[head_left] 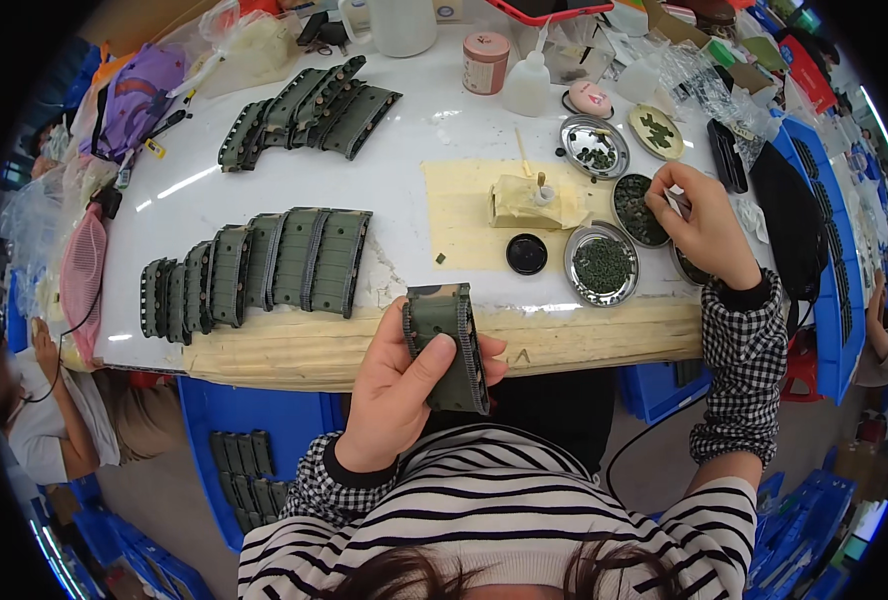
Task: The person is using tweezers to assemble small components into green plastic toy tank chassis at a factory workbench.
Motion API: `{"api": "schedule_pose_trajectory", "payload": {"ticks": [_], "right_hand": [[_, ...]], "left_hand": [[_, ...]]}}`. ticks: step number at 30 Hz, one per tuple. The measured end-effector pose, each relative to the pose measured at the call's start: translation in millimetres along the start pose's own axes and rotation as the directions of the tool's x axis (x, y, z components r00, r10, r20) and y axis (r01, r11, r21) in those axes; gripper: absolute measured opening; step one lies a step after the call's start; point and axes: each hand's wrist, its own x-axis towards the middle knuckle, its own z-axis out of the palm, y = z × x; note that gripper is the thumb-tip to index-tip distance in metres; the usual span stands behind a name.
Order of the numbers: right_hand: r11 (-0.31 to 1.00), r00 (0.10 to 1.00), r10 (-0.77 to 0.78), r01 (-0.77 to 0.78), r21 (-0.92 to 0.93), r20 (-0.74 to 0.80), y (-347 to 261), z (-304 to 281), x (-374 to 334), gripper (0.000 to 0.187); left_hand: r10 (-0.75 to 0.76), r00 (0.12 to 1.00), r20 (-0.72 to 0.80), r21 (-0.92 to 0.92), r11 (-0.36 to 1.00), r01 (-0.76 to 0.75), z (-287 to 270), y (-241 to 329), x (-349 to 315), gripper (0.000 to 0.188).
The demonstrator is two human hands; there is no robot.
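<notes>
My left hand [389, 395] is wrapped round a dark green moulded part [439, 325] with toothed ridges along its edges, held up at the table's near edge. The thumb presses on its face. Over at the right, my right hand [702, 222] is at a round metal dish [619, 232] of small dark green pieces [634, 205]. Its thumb and fingertips are pinched together at the dish's right side; what they hold, if anything, is too small to make out. A second metal dish [636, 290] with small green bits [602, 265] lies nearer me.
Similar green parts stand in a row [264, 265] on the left, with another group [304, 110] behind. A taped block [534, 205] and black round lid [526, 254] lie mid-table. Blue crates [199, 440] sit below. Behind are a pink tin [485, 65] and white squeeze bottle [527, 85].
</notes>
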Motion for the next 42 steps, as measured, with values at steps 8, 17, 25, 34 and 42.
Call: {"api": "schedule_pose_trajectory", "payload": {"ticks": [8, 17, 25, 34, 42], "right_hand": [[0.999, 0.986, 0.025, -0.021, 0.025, -0.166, -4.2, 11.1, -8.3, 0.012], [1.000, 0.980, 0.012, -0.009, 0.016, -0.198, 9.4, 15.5, -8.4, 0.012], [0.998, 0.982, 0.019, -0.006, 0.070, -0.186, 9.7, 13.3, -9.6, 0.011], [0.999, 0.982, 0.015, -0.005, 0.053, -0.191, 7.6, 9.0, -10.3, 0.007], [0.953, 0.976, -0.028, 0.091, 0.289, -0.216, -85.8, 22.4, -43.6, 0.017]], "left_hand": [[0.131, 0.991, -0.010, 0.223, 0.967, -0.125, 4.7, -6.6, 2.7, 0.035], [0.166, 0.986, 0.005, 0.291, 0.943, -0.160, 7.8, -6.0, 3.0, 0.033], [0.113, 0.994, -0.004, 0.233, 0.966, -0.109, 6.2, -3.5, 2.8, 0.030], [0.170, 0.985, -0.038, 0.215, 0.964, -0.158, 9.3, -3.9, 5.3, 0.048], [0.138, 0.990, 0.033, 0.271, 0.952, -0.142, 12.5, -5.3, 6.7, 0.038]]}}
